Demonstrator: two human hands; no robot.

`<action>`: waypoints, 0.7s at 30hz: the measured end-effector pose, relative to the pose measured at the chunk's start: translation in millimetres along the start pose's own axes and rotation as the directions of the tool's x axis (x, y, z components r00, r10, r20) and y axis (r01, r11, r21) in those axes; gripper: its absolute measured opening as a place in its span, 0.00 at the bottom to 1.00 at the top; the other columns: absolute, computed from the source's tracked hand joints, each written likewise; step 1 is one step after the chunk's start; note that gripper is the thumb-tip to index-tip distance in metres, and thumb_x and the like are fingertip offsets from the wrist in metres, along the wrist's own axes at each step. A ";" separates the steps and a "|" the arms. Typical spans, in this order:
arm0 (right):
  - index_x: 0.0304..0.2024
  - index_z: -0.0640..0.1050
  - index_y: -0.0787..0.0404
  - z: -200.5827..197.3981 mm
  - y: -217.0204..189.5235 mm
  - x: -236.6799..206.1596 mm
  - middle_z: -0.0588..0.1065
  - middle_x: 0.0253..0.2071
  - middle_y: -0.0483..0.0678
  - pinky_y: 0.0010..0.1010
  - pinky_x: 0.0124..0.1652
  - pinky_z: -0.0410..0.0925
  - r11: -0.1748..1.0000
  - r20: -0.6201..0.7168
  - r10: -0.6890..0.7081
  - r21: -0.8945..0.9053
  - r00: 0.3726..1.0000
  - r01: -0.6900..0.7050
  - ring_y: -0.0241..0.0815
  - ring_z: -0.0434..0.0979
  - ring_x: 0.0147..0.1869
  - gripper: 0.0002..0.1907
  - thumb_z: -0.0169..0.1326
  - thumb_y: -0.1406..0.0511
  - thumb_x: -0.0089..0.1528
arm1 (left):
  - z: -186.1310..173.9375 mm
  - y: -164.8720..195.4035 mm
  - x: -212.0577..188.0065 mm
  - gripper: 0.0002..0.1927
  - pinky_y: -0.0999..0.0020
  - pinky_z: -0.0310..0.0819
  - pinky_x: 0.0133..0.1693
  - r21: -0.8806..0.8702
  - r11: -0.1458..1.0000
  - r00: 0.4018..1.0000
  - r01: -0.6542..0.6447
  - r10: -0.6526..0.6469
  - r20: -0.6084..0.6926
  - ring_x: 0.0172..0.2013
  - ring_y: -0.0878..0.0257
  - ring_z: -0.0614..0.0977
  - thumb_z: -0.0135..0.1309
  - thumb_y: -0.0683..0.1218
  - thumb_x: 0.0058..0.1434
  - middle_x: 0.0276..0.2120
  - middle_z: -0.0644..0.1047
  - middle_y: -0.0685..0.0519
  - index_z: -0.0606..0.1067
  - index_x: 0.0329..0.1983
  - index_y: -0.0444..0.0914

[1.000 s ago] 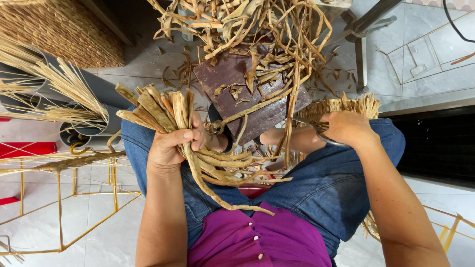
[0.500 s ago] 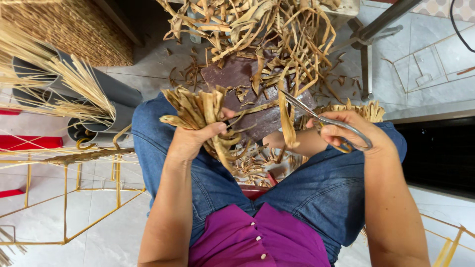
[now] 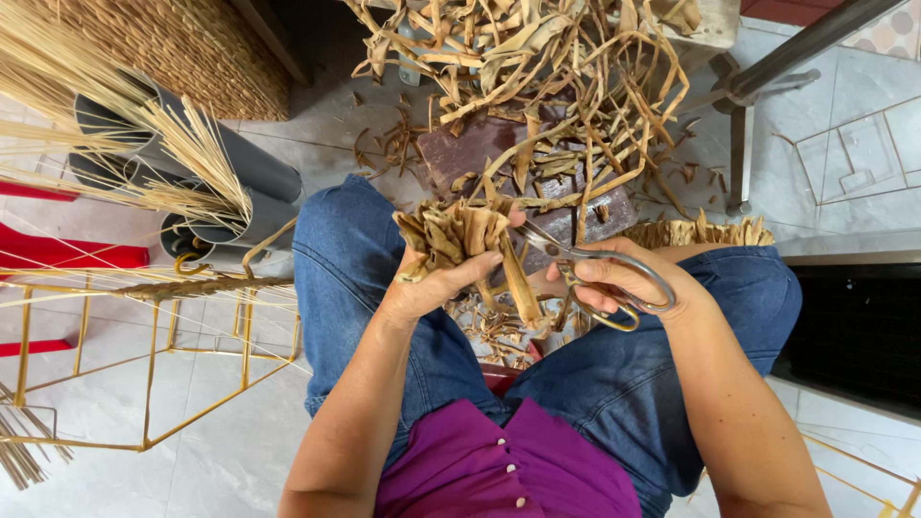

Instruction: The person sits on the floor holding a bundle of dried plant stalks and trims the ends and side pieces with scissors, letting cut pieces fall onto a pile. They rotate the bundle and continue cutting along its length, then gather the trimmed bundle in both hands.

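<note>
Bundle of dried leaf strips: tan, flat, papery fibre, gathered into a short sheaf with ragged cut ends fanned upward. Held above the person's lap, between the knees, in the left hand, whose fingers are wrapped closed around the sheaf's lower part with the thumb across the front. One longer strip hangs down from the bundle toward the lap.

Handling, as judged: light, dry and brittle at the ends, pliable along its length; likely to splay or shed flakes if held loosely. Best taken low and tight around the gathered part, leaving the loose ends free.

Scissors: metal, large loop handles, blades pointing toward the bundle and resting just beside it. Held in the right hand, fingers through the loops and closed on the handles; whether the blades are parted is hard to tell.

Offcuts: small tan scraps lying in the lap, on the blue jeans.

Heap of loose strips: large tangled pile on the floor ahead of the knees, partly over a dark brown block.

Grey tubes: to the left, holding pale straw stalks.

Woven basket: upper left, on the floor.

Gold wire frame: lower left, on the pale tiled floor.

Metal leg: upper right, well apart from the hands.
</note>
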State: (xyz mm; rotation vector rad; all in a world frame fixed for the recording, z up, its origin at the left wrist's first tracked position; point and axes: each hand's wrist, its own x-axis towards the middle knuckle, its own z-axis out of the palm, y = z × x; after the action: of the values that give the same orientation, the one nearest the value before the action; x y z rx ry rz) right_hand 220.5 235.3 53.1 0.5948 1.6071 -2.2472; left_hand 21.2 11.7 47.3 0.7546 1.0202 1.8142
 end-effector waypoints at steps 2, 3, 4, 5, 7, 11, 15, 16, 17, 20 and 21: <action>0.51 0.78 0.70 -1.3 -0.5 -0.9 0.69 0.21 0.43 0.22 0.22 0.58 0.998 0.042 0.000 0.057 0.999 -0.002 0.30 0.66 0.22 0.25 0.55 0.54 0.64 | -0.2 3.1 -0.9 0.25 0.63 0.73 0.64 -0.047 0.999 1.000 -0.004 0.005 0.031 0.64 0.59 0.77 0.55 0.31 0.63 0.61 0.76 0.49 0.70 0.64 0.33; 0.52 0.78 0.70 -2.8 0.1 -1.4 0.69 0.21 0.43 0.22 0.23 0.58 0.996 0.063 -0.001 0.085 0.998 -0.005 0.30 0.66 0.22 0.25 0.55 0.54 0.64 | 0.0 3.8 -0.9 0.26 0.63 0.72 0.64 -0.072 0.997 0.999 -0.006 0.009 0.047 0.65 0.60 0.76 0.55 0.31 0.63 0.62 0.75 0.51 0.69 0.64 0.34; 0.52 0.78 0.71 -4.1 1.7 -1.6 0.70 0.21 0.44 0.22 0.22 0.59 0.997 0.062 -0.017 0.079 0.998 0.012 0.31 0.66 0.22 0.26 0.55 0.54 0.64 | 0.2 3.7 -0.4 0.25 0.64 0.73 0.64 -0.104 0.994 0.999 -0.027 0.031 0.044 0.64 0.60 0.77 0.55 0.32 0.63 0.61 0.76 0.52 0.69 0.63 0.35; 0.52 0.78 0.71 -4.9 4.0 -1.2 0.70 0.21 0.44 0.23 0.22 0.59 0.997 0.063 -0.034 0.073 0.997 0.030 0.31 0.66 0.22 0.26 0.55 0.54 0.65 | 0.2 3.0 0.2 0.25 0.64 0.74 0.63 -0.136 0.990 0.998 -0.047 0.053 0.040 0.62 0.61 0.78 0.55 0.32 0.63 0.61 0.76 0.53 0.69 0.63 0.36; 0.53 0.78 0.71 -5.3 10.5 -0.7 0.70 0.23 0.45 0.23 0.23 0.60 0.999 0.069 -0.049 0.010 0.996 0.048 0.32 0.67 0.23 0.27 0.56 0.54 0.65 | -0.4 0.0 0.4 0.22 0.66 0.77 0.57 -0.079 0.996 0.999 -0.038 0.037 -0.021 0.57 0.62 0.80 0.56 0.33 0.63 0.58 0.78 0.53 0.71 0.60 0.36; 0.55 0.75 0.69 6.4 28.2 11.1 0.76 0.40 0.47 0.24 0.38 0.67 0.940 0.044 -0.180 -0.287 0.983 0.185 0.32 0.72 0.41 0.28 0.64 0.57 0.61 | -5.7 -11.1 4.8 0.17 0.69 0.80 0.45 0.163 0.986 0.961 0.030 0.016 -0.275 0.44 0.66 0.83 0.63 0.35 0.61 0.46 0.83 0.51 0.77 0.54 0.32; 0.60 0.72 0.61 14.1 33.9 -8.4 0.81 0.48 0.44 0.26 0.48 0.70 0.778 -0.075 -0.199 -0.619 0.977 0.111 0.33 0.77 0.50 0.35 0.69 0.61 0.53 | -12.2 -21.8 7.5 0.15 0.70 0.81 0.46 0.256 0.966 0.929 0.025 0.072 -0.363 0.41 0.66 0.84 0.66 0.37 0.59 0.42 0.84 0.52 0.78 0.49 0.31; 0.60 0.73 0.60 15.7 33.6 -15.7 0.81 0.46 0.45 0.27 0.47 0.71 0.763 -0.144 -0.173 -0.645 0.974 0.040 0.34 0.77 0.48 0.34 0.70 0.62 0.52 | -14.2 -23.1 8.3 0.15 0.70 0.81 0.46 0.217 0.976 0.926 0.021 0.063 -0.373 0.41 0.66 0.85 0.66 0.37 0.59 0.41 0.84 0.51 0.78 0.49 0.31; 0.59 0.75 0.59 16.8 32.6 -24.6 0.81 0.43 0.47 0.28 0.47 0.71 0.746 -0.215 -0.148 -0.665 0.965 -0.034 0.35 0.77 0.46 0.34 0.71 0.62 0.52 | -16.0 -24.2 9.2 0.15 0.70 0.82 0.45 0.176 0.984 0.923 0.017 0.052 -0.381 0.40 0.66 0.85 0.65 0.37 0.60 0.41 0.84 0.51 0.78 0.49 0.31; 0.60 0.74 0.57 23.8 28.6 -41.5 0.80 0.40 0.48 0.30 0.45 0.72 0.770 -0.387 -0.203 -0.631 0.899 -0.098 0.36 0.78 0.44 0.37 0.72 0.62 0.49 | -17.8 -25.8 10.9 0.14 0.69 0.82 0.45 0.122 0.992 0.926 0.013 0.034 -0.377 0.40 0.65 0.86 0.65 0.37 0.60 0.40 0.84 0.50 0.78 0.49 0.31; 0.61 0.74 0.57 26.9 26.6 -44.0 0.80 0.40 0.48 0.30 0.45 0.72 0.792 -0.439 -0.236 -0.603 0.867 -0.090 0.36 0.79 0.44 0.39 0.72 0.62 0.47 | -17.7 -25.9 11.2 0.14 0.69 0.82 0.45 0.117 0.993 0.929 0.016 0.028 -0.368 0.40 0.65 0.86 0.65 0.37 0.60 0.40 0.84 0.50 0.78 0.49 0.31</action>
State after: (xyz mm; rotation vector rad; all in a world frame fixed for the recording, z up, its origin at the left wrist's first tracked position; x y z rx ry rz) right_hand 267.3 201.9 61.1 0.9746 2.4940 -1.5052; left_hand 12.7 22.7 17.2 0.4907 1.3799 1.9588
